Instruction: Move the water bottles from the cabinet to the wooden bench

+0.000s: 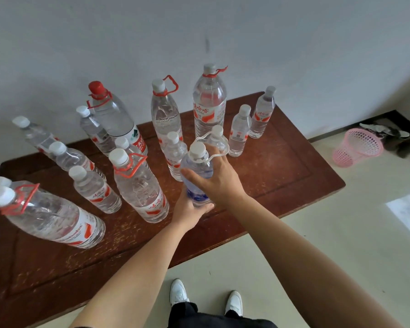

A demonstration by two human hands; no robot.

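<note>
Two hands hold one blue-label bottle [195, 163]: the right hand [219, 181] is wrapped round its shoulder just under the white cap, and the left hand [188, 211] is curled round its base. Its long axis is almost upright. Below it lies the wooden bench [282, 171], with bare wood to its right. The other bottles [141, 192] crowd its left and back. I judge it must go straight down.

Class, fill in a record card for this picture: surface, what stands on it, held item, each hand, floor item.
surface: reddish-brown wooden bench
on it: many clear plastic water bottles
held item: clear blue-labelled bottle with white cap
left hand: grips the held bottle's base
right hand: grips its upper part
floor item: pink plastic mesh basket
</note>
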